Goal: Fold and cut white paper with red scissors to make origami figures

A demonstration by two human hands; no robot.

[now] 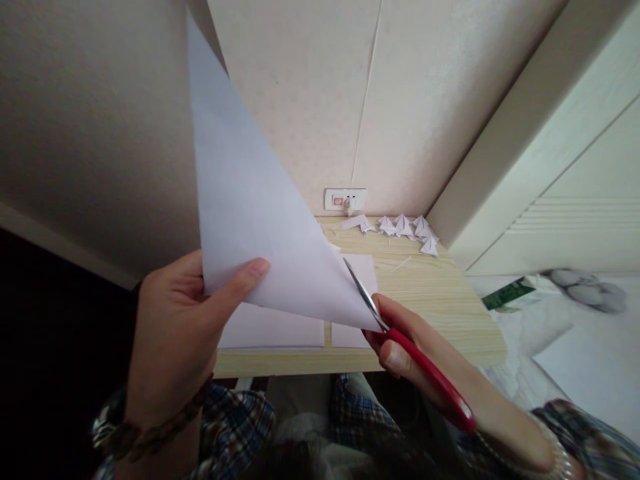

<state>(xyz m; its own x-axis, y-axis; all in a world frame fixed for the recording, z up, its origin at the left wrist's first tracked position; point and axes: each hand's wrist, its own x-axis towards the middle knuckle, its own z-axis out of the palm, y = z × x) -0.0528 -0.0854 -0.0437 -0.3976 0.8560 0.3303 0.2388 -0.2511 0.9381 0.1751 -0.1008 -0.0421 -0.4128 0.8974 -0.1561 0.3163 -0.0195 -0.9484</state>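
My left hand pinches a large folded white paper sheet by its lower left corner, thumb on top, and holds it up in front of me. My right hand grips red-handled scissors. Their metal blades meet the paper's lower right edge near its pointed corner. Both hands hover above the near edge of a small light wooden table.
Flat white sheets lie on the table under the held paper. Several small folded paper shapes sit at the table's back by a wall socket. A white cabinet stands to the right; a bed with a paper sheet lies beside it.
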